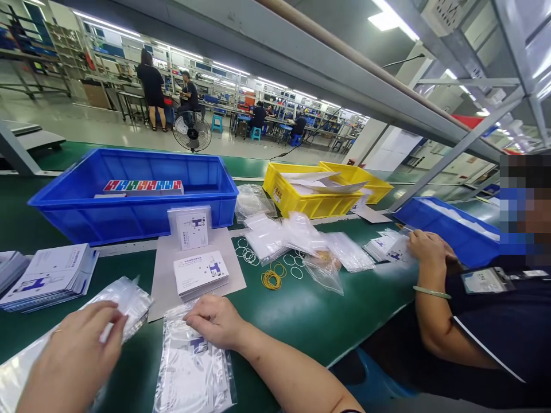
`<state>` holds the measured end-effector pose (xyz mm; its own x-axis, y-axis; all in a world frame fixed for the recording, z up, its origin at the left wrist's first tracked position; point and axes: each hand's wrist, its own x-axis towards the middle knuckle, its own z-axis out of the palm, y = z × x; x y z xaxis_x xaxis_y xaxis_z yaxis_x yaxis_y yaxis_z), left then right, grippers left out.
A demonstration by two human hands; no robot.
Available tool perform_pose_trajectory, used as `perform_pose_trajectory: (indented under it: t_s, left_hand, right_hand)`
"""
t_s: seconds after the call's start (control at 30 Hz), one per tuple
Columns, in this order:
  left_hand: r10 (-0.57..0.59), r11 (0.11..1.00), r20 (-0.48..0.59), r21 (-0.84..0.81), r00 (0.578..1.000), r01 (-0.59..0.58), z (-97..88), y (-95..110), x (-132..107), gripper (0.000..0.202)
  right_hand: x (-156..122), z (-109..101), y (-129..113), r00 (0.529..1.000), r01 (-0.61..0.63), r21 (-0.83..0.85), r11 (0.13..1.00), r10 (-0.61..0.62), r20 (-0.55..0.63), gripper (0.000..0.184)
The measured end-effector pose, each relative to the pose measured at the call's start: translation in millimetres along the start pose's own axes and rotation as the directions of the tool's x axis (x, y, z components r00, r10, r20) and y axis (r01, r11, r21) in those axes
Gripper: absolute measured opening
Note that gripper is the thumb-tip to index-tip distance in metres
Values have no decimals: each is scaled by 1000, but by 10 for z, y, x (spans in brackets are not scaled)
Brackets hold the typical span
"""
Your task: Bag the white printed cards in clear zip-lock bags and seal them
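Observation:
My left hand (73, 350) is over a pile of clear plastic bags (123, 295), its thumb and fingers closed on the top bag. My right hand (217, 321) lies at the upper end of a stack of bagged booklets (193, 367), thumb and fingertips pinched at the top bag's edge. Through that bag shows a white booklet with a purple figure. Just beyond, a stack of unbagged white booklets (201, 274) sits on a grey board (235, 281). One bagged booklet (191, 229) stands upright behind it.
A blue bin (133, 215) and yellow bins (318, 203) line the table's far side. More booklets (47, 275) lie at left. Rubber bands (271, 279) and loose bags (267, 238) are mid-table. At right, a co-worker's hands (426, 246) handle bagged pieces near another blue bin (456, 229).

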<state>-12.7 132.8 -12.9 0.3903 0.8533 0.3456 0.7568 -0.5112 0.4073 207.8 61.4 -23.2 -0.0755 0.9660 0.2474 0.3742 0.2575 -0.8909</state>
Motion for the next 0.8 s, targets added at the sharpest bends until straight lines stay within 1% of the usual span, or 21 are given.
perform_pose_trajectory:
  t_s: [0.03, 0.07, 0.1, 0.13, 0.17, 0.2, 0.23, 0.3, 0.37, 0.43, 0.5, 0.57, 0.6, 0.67, 0.7, 0.8]
  left_hand:
    - [88, 996, -38, 23, 995, -87, -4, 162, -19, 21]
    - [176, 984, -17, 4, 984, -176, 2, 339, -42, 22]
    - [236, 972, 43, -21, 971, -235, 21, 513, -65, 24]
    - [292, 956, 86, -52, 953, -288, 50, 670, -86, 27]
    - [326, 944, 131, -92, 936, -316, 88, 799, -103, 28]
    - [345, 936, 149, -133, 927, -327, 128, 894, -113, 29]
    - [342, 933, 164, -177, 925, -313, 167, 955, -115, 30]
    - [301, 929, 208, -285, 931, -237, 224, 994, -100, 28]
    - [228, 917, 264, -383, 937, -116, 250, 969, -72, 25]
    - [159, 883, 293, -469, 943, -4, 262, 931, -45, 23]
    - [99, 819, 298, -566, 950, 92, 278, 905, -28, 20]
    - [11, 712, 315, -669, 949, 213, 299, 893, -16, 16]
    - [-42, 643, 329, -714, 943, 277, 306, 890, -11, 13]
    - [-152, 506, 364, -770, 919, 388, 309, 885, 3, 13]
    - [-199, 447, 390, -780, 899, 437, 305, 881, 11, 18]
    - [-297, 315, 487, -762, 822, 565, 279, 866, 39, 32]
  right_hand:
    - [-11, 23, 3, 997, -56, 111, 992, 50, 59, 37]
    - [-21, 44, 10, 986, -133, 209, 969, 108, 130, 45]
    - [-30, 59, 22, 966, -218, 275, 936, 168, 196, 51]
    - [-36, 67, 35, 946, -291, 298, 909, 226, 235, 53]
    - [-40, 67, 48, 934, -330, 280, 901, 270, 233, 52]
    - [-43, 58, 58, 937, -330, 230, 916, 287, 199, 47]
    - [-44, 41, 63, 949, -301, 164, 939, 279, 146, 42]
    - [-41, -5, 52, 977, -210, 39, 977, 208, 39, 33]
    - [-32, -53, 15, 986, -164, -4, 987, 164, 18, 34]
    - [-19, -88, -32, 986, -139, -11, 990, 139, 91, 40]
    - [-8, -106, -67, 980, -74, -20, 997, 76, 184, 33]
    - [-5, -112, -67, 974, -6, -41, 999, 15, 226, 26]
    - [-7, -113, -51, 974, 23, -65, 998, -7, 228, 28]
    - [-16, -116, 6, 979, 83, -142, 986, -53, 199, 33]
    - [-22, -118, 41, 981, 121, -191, 974, -87, 175, 35]
    - [-44, -115, 124, 966, 255, -340, 905, -226, 123, 41]
